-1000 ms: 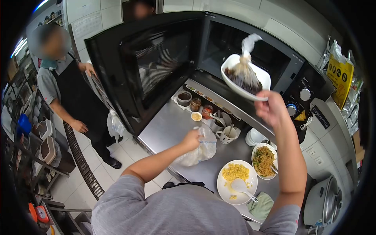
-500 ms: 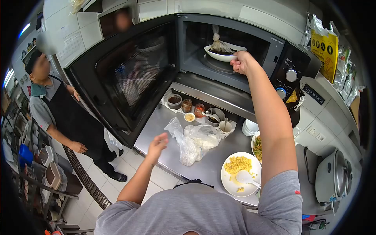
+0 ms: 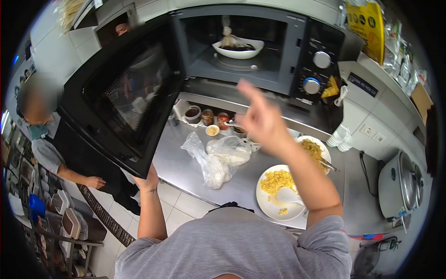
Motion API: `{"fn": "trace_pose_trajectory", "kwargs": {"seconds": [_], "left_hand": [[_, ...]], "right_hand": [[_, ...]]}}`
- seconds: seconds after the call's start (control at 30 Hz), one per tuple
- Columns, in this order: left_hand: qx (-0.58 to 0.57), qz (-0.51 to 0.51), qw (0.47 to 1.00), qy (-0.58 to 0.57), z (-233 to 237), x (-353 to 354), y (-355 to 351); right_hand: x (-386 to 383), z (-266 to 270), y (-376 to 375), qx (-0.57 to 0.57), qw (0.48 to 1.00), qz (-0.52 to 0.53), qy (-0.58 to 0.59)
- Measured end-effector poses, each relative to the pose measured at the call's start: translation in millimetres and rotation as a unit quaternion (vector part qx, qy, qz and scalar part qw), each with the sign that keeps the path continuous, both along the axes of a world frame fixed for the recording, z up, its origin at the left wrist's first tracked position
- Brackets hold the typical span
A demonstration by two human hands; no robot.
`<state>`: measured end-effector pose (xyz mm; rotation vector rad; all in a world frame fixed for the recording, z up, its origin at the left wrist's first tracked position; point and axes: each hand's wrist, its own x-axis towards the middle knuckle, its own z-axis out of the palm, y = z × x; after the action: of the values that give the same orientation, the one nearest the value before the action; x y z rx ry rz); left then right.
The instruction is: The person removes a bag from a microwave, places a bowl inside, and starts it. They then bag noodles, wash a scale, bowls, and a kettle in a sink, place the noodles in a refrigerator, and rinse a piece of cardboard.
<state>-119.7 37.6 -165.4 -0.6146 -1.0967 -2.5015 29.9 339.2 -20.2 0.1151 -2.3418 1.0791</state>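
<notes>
Inside the open microwave (image 3: pixel 299 51), a white bowl (image 3: pixel 239 53) rests on the turntable, holding dark food and a knotted clear plastic bag (image 3: pixel 227 39). My right hand (image 3: pixel 262 118) is in front of and below the cavity, smeared by motion, with the index finger stretched out and nothing held. At the lower edge of the microwave door (image 3: pixel 93 109) is my left hand (image 3: pixel 147 182), touching or very close to it; its fingers are mostly hidden behind the door.
Below the microwave, the steel counter holds plastic bags (image 3: pixel 218 160), several jars (image 3: pixel 207 117), a plate of yellow diced food (image 3: pixel 278 183) with a white spoon, and another food plate (image 3: pixel 320 149). A rice cooker (image 3: pixel 395 186) stands right. A person (image 3: pixel 46 153) stands left, beyond the door.
My right hand has let go of the bowl, now down in the microwave, and pulled back out. My left hand has moved left to the door's lower edge. The view has shifted.
</notes>
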Motion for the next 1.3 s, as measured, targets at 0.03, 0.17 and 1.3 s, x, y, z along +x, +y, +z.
{"fn": "trace_pose_trajectory", "kwargs": {"seconds": [0.03, 0.17, 1.3], "left_hand": [[0.001, -0.009, 1.0, -0.001, -6.1, 2.1, 7.4], [0.058, -0.123, 0.988, -0.068, -26.3, 39.4, 56.0], [-0.334, -0.06, 0.914, -0.224, -13.2, 156.2, -45.9]], "right_hand": [[25.9, -16.0, -2.9, 0.015, 0.997, 0.062, -0.034], [106.0, -43.5, 14.2, 0.05, 0.989, 0.103, -0.096], [46.1, -34.3, -25.9, 0.246, 0.927, -0.213, 0.187]]}}
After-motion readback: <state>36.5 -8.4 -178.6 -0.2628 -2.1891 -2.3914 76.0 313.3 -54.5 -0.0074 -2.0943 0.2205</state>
